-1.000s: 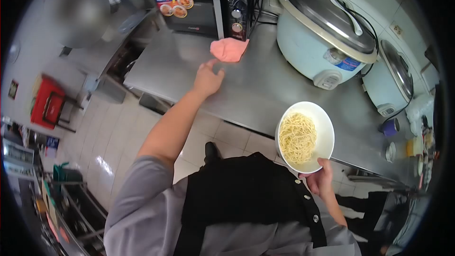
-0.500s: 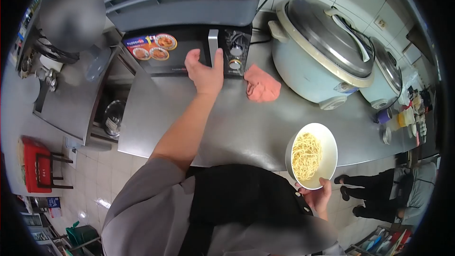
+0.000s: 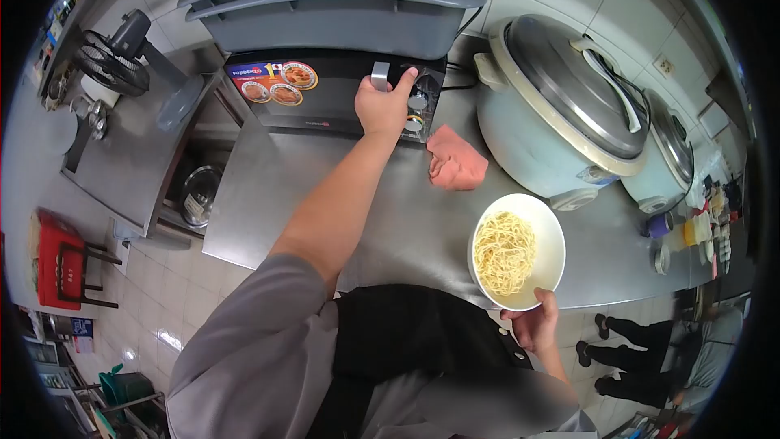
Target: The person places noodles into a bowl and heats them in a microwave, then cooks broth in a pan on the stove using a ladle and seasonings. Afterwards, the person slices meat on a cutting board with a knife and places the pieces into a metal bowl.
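Observation:
My left hand [image 3: 385,107] is at the front of a black microwave [image 3: 325,107], its fingers hooked round the silver door handle [image 3: 379,75] and the thumb stretched up beside the knobs. The microwave door looks closed. In my right hand [image 3: 536,323] is a white bowl [image 3: 550,250], gripped by its near rim, with the thumb on top and fingers underneath. Pale yellow noodles [image 3: 505,254] lie in the bowl's left part. The bowl is held over the front edge of the steel counter [image 3: 390,232], tilted a little towards me.
Grey stacked tubs [image 3: 341,20] sit on the microwave. A crumpled pink cloth [image 3: 455,161] lies right of it. Two large rice cookers [image 3: 536,126] stand at the back right. A fan [image 3: 114,61] is on the left. Another person [image 3: 650,349] stands at the lower right.
My left hand has moved from open in front of the microwave to closed round its handle. My right hand has brought the bowl slightly left and up in view. The camera has shifted slightly.

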The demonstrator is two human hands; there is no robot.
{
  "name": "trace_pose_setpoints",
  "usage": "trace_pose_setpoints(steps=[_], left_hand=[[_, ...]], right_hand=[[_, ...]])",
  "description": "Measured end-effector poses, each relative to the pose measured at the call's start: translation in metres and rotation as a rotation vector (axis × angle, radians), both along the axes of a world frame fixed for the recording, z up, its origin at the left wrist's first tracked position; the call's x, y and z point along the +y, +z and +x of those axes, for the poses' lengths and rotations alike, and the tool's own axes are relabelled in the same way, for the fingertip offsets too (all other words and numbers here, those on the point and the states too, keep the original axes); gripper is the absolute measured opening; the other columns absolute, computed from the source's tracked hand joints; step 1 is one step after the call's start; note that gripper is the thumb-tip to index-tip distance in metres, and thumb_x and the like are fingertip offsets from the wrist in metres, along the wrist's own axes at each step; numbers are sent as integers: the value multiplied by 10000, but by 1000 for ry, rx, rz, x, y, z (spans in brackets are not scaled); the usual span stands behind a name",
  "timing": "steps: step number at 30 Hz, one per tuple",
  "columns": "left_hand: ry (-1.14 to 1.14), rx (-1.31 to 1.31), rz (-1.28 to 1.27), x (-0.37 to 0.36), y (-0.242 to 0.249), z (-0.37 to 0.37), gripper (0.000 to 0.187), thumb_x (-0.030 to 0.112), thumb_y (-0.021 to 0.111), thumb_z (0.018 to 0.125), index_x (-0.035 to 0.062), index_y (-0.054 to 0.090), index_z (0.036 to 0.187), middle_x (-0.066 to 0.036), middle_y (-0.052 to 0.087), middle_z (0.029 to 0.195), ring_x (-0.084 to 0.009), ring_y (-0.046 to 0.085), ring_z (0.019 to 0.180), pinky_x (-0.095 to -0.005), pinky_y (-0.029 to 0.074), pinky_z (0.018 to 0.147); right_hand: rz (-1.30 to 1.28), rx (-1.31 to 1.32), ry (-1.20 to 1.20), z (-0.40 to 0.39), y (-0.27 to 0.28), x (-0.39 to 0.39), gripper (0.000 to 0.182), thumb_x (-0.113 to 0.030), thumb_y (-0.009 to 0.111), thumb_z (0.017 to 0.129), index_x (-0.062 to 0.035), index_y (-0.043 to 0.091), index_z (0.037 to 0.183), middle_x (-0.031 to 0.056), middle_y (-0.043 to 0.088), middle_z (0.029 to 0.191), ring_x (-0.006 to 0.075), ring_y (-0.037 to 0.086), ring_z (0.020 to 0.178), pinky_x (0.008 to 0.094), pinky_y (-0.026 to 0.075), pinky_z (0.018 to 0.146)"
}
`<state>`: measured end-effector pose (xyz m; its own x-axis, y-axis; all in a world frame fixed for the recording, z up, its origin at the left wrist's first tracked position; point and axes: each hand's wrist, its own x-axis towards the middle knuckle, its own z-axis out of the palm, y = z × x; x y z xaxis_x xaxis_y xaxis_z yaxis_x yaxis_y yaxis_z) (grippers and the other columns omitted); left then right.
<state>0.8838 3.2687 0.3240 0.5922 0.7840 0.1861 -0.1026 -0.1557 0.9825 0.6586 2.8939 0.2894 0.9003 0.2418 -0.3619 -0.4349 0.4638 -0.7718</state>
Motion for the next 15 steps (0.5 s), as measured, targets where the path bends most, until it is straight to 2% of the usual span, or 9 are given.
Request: trace_pose_setpoints(steps=[1,2,7,10,13,15], left_hand=[[-6,3,10,2,-1,-1,576,468,904,670,41,536,784,-28,573,709,-153,542,610,-324,488,604],[-1,1,-21,-1,6,-6,580,470,918,660,48,535,766,1,563,702,-116,508,614,-300,467,601],[41,45,13,0,-3,2,578,469,916,660,54,521,734,-1,565,684,-120,500,602,-304,468,596],[72,124,-34,-5,13,-10,537,438,902,688,27,566,764,4,578,713,-121,508,614,-304,466,595],[87,27,-23,-2,-2,-12,534,442,887,678,34,544,700,-61,597,651,-187,562,581,-353,493,605],[44,45,34,0,3,-23,461,404,862,743,21,608,777,-27,614,698,-131,558,622,-320,482,598]], right_hand=[[-7,3,0,7,-1,6,549,-303,534,902,27,467,1337,182,648,1183,294,692,929,374,603,595],[-54,5,-29,14,2,17,550,-337,544,900,38,486,1297,186,663,1106,285,696,810,359,590,550],[-52,10,36,40,9,46,548,-319,538,904,50,480,1305,192,660,1130,283,695,854,365,594,573],[-42,17,74,58,3,53,537,-313,536,907,63,494,1288,197,668,1111,285,699,840,365,597,582],[-27,51,108,57,-3,45,519,-309,532,907,69,510,1262,193,677,1077,272,694,786,352,584,575],[17,37,129,64,-8,47,503,-302,529,908,73,520,1244,189,682,1055,260,689,747,339,571,569]])
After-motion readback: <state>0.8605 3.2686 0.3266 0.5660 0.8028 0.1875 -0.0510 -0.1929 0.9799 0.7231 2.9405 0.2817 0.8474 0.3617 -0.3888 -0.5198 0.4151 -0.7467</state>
